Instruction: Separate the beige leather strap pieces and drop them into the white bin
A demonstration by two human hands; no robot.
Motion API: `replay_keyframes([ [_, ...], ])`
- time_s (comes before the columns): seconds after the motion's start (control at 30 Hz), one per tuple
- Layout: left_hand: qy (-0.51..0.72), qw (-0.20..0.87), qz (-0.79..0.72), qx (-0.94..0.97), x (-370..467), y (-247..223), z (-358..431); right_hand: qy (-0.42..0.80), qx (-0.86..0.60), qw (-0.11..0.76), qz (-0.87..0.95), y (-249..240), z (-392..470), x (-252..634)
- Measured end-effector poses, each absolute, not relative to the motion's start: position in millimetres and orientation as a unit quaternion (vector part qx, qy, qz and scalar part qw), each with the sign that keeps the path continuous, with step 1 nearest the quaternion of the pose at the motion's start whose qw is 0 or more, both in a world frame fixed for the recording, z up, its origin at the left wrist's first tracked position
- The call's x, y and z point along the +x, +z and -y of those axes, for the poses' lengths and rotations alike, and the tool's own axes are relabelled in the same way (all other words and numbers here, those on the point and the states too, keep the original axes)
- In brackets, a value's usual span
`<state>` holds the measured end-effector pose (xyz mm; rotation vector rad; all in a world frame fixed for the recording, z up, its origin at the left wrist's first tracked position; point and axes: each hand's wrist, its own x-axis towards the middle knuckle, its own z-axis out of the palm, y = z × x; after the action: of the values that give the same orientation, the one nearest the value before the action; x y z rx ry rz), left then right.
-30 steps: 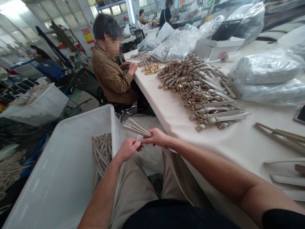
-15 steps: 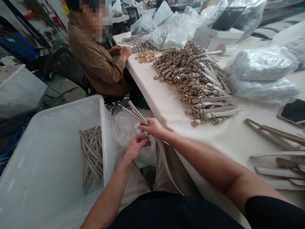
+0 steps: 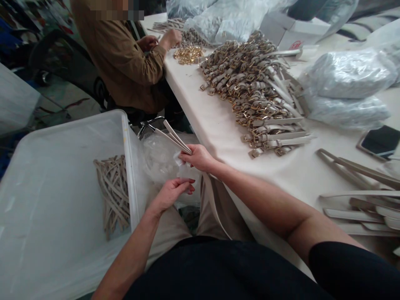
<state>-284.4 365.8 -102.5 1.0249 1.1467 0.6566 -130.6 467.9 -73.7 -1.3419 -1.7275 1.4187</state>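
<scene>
My right hand [image 3: 200, 157] is closed on a few beige straps [image 3: 172, 136]. Their ends point up and away to the left, and a long tail hangs down over my trouser leg. A whitish, see-through scrap, perhaps plastic film [image 3: 182, 166], shows under its fingertips. Just below and to the left, my left hand [image 3: 172, 192] is apart from the straps, its fingers loosely bent and parted, with nothing visible in them. Behind both hands is a clear plastic bag [image 3: 158, 154], with a dark-handled metal tool [image 3: 149, 125] beside it.
A white plastic bin [image 3: 62, 137] at left holds grey-beige strips [image 3: 112, 191]. On the table [image 3: 225, 141] are buckled straps [image 3: 246, 87], gold metal pieces [image 3: 188, 55], plastic-wrapped packs [image 3: 353, 75], a phone-like device [image 3: 379, 141] and loose straps [image 3: 359, 214]. A co-worker [image 3: 125, 58] sits across the corner.
My left hand has drawn slightly away from the right hand and its fingers have parted. My right hand keeps its hold on the straps. The whole view has shifted a little.
</scene>
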Motion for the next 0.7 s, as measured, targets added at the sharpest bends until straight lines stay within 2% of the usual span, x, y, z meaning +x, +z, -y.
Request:
replay_keyframes([
  [0.3,0.229,0.579,-0.549,0.557,-297.4,-94.9,-372.6,0.514,-0.498,0.252,0.651,-73.4,-467.7,-129.4],
  [0.53,0.22,0.625,-0.535,0.524,-291.7,-100.7,-367.6,0.511,-0.501,0.258,0.649,-74.5,-468.9,-128.0],
  [0.7,0.298,0.648,-0.544,0.441,-290.3,-116.1,-366.8,0.522,-0.511,0.268,0.628,-70.0,-469.1,-129.3],
])
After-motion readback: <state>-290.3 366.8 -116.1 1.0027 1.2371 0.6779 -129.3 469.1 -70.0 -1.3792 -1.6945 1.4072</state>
